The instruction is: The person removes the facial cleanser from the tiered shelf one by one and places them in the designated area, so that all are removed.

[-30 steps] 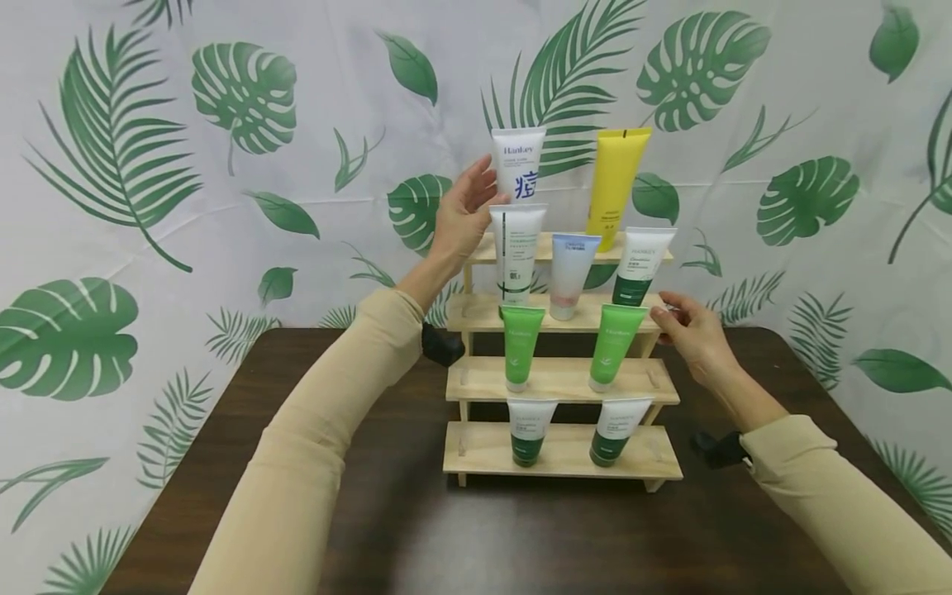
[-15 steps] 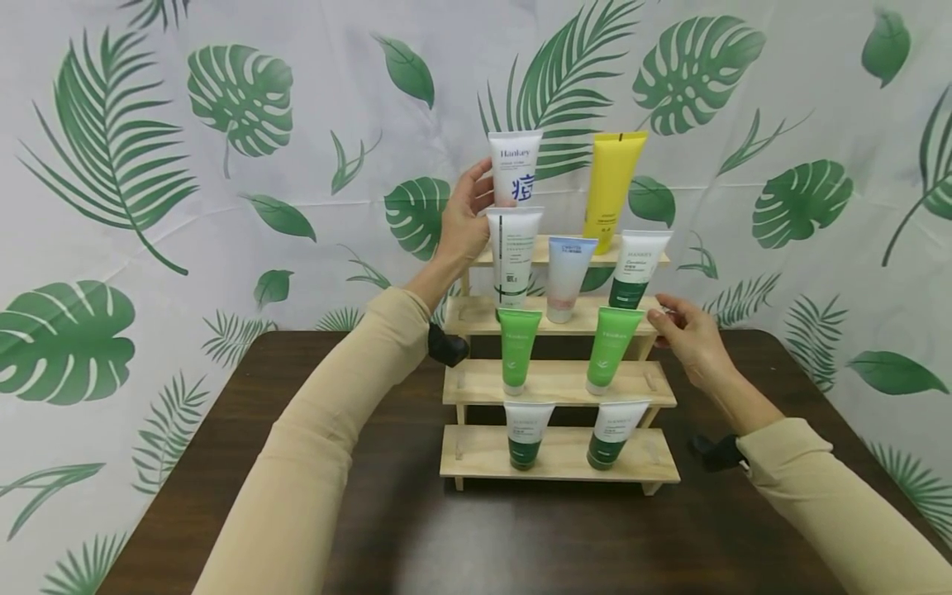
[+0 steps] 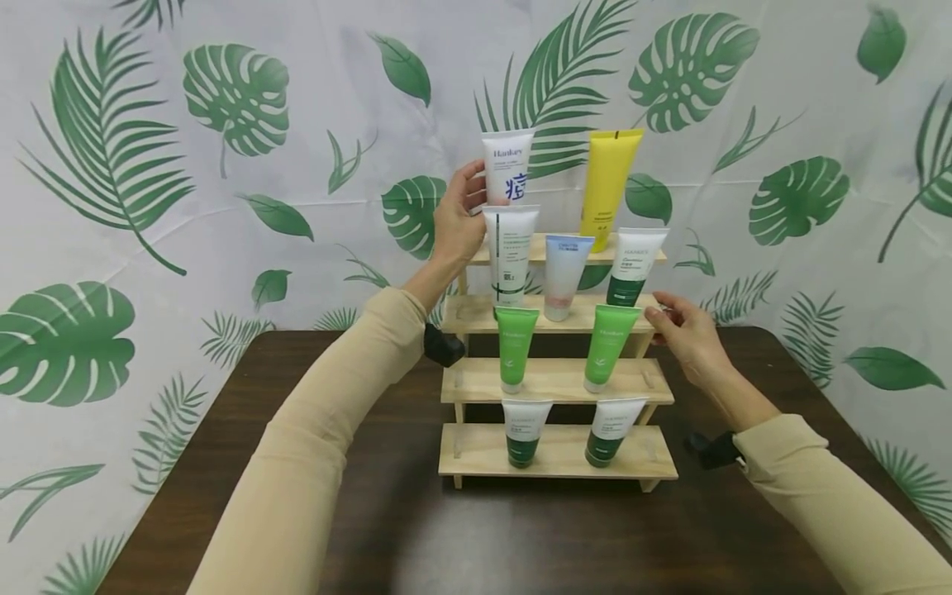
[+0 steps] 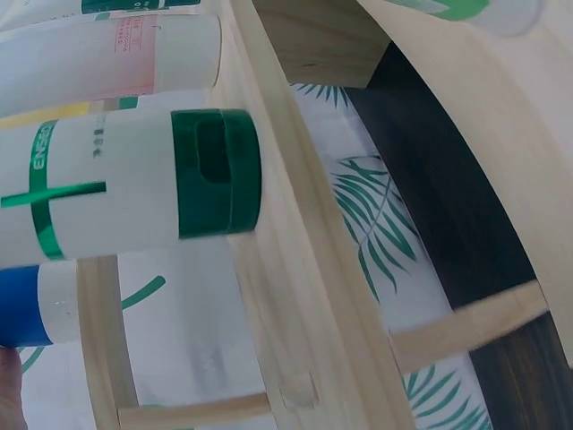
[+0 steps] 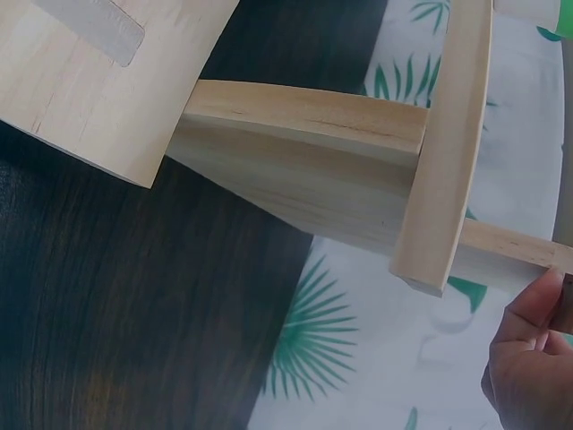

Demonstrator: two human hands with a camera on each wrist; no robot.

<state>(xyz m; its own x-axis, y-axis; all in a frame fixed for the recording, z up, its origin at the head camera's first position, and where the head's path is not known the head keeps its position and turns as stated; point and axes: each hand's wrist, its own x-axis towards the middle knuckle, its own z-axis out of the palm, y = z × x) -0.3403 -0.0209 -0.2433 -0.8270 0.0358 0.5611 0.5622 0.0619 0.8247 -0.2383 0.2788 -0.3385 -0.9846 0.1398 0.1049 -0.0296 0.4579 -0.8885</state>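
In the head view my left hand point(image 3: 459, 223) grips a white squeeze tube point(image 3: 507, 161) with blue lettering at the left end of the top shelf. Its lower part is hidden behind a white tube with a green cap point(image 4: 219, 170) on the shelf below. The held tube's blue cap point(image 4: 22, 305) shows in the left wrist view, a fingertip point(image 4: 9, 385) beside it. At the stand's right side, my right hand point(image 3: 692, 339) pinches the wooden display stand point(image 3: 650, 380) near the third shelf's end. The right wrist view shows the thumb point(image 5: 537, 300) against a wooden strip.
A yellow tube point(image 3: 611, 186) leans at the top right. Lower shelves carry a pale blue-pink tube point(image 3: 567, 277), a white-and-green tube point(image 3: 635, 264), two bright green tubes point(image 3: 515, 347) and two small white-and-green tubes point(image 3: 524, 430). The stand rests on a dark table point(image 3: 372, 496) before a leaf-print cloth point(image 3: 297, 99).
The whole scene has shifted slightly left in the head view. Both hands keep their places, the left on the white tube and the right on the stand.
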